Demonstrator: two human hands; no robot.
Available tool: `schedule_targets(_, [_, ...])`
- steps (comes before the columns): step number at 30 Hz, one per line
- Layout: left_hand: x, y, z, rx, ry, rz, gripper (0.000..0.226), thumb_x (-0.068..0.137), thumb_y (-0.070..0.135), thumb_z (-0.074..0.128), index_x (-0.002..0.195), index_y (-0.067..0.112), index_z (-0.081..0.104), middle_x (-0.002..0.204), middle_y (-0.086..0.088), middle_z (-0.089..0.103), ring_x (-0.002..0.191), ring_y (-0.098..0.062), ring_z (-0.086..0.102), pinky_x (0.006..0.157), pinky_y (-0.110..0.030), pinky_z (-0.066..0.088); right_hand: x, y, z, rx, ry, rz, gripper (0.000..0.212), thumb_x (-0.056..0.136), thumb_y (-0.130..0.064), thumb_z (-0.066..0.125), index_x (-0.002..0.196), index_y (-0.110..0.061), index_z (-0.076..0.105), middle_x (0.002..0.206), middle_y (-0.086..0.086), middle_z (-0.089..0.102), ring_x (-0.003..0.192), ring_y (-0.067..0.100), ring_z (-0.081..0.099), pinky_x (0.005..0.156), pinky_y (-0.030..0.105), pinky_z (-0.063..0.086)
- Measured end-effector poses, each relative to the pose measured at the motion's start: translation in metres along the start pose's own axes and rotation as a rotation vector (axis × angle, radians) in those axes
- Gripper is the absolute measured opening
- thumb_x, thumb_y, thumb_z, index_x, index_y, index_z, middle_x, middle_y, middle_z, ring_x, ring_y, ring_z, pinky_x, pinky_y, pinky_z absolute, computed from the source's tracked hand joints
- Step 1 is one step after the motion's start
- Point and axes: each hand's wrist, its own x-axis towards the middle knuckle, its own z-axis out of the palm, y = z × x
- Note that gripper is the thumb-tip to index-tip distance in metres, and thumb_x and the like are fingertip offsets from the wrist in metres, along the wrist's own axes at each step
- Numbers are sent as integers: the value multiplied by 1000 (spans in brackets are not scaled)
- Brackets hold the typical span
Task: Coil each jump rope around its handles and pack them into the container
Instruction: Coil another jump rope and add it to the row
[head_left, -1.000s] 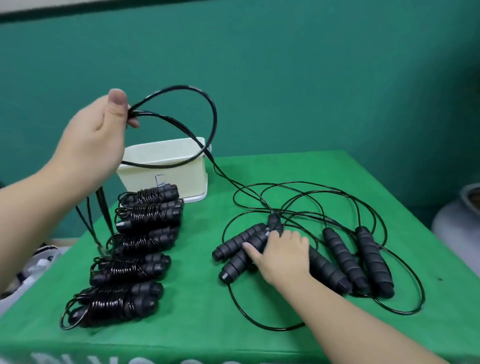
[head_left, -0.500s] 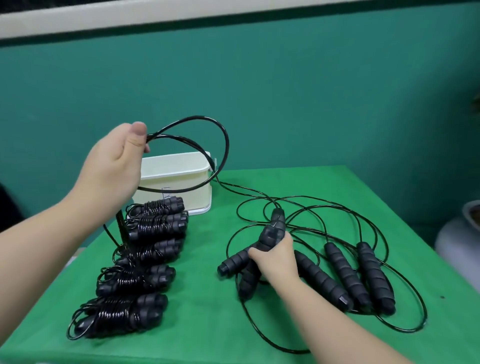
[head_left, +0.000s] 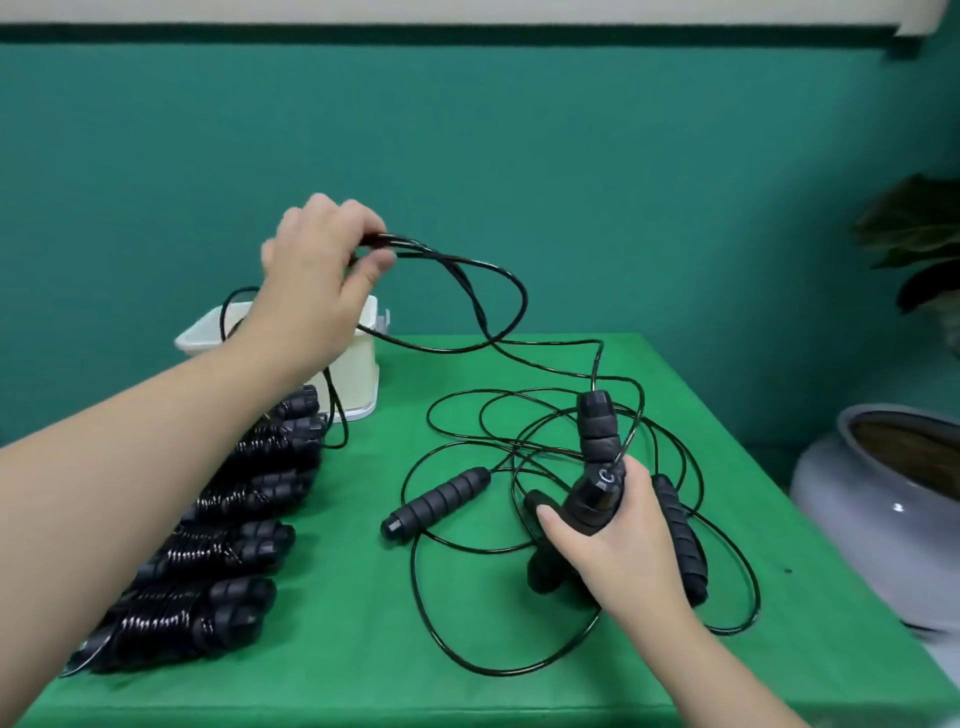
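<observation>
My left hand (head_left: 317, 280) is raised above the table and pinches a doubled loop of thin black rope (head_left: 467, 280). That rope runs down to a pair of black foam handles (head_left: 597, 457), which my right hand (head_left: 618, 540) grips, tilted upward off the cloth. One loose handle (head_left: 436, 504) lies to the left of my right hand. Another handle (head_left: 680, 540) lies to its right, partly hidden by the hand. Several coiled jump ropes (head_left: 228, 551) lie in a row under my left forearm. The white container (head_left: 358, 374) stands at the back left, partly behind my left hand.
Loose black rope loops (head_left: 519, 670) sprawl over the green tablecloth (head_left: 363, 649) around my right hand. A large grey ceramic pot (head_left: 878, 509) stands off the table's right edge, with a plant (head_left: 919, 239) behind it. A teal wall closes the back.
My right hand has closed round two handles and lifted them off the table. My left hand has moved right with the rope loop. The view has tilted upward.
</observation>
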Motion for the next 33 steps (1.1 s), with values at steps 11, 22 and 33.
schedule_targets(11, [-66,14,36,-30,-571,-342,43,94,16,46,125,45,51,144,2,41,137,-18,28,113,-46,23,-25,15,1,-51,-79,-13,56,56,-47,77,96,-53,38,91,-17,58,91,12,56,80,31,47])
schedule_targets(22, [-147,89,72,-778,-695,-444,28,94,27,53,119,32,42,124,12,51,101,12,56,90,-10,43,-33,6,7,68,-184,-18,51,65,-23,79,97,-42,45,90,-11,61,84,2,58,72,19,45])
schedule_targets(33, [-150,100,65,-987,-281,-836,19,88,38,59,97,22,53,102,-3,67,99,-19,64,97,-48,46,-49,-18,-7,36,-378,-78,57,74,-22,56,129,-31,43,115,-15,50,113,2,46,100,23,38])
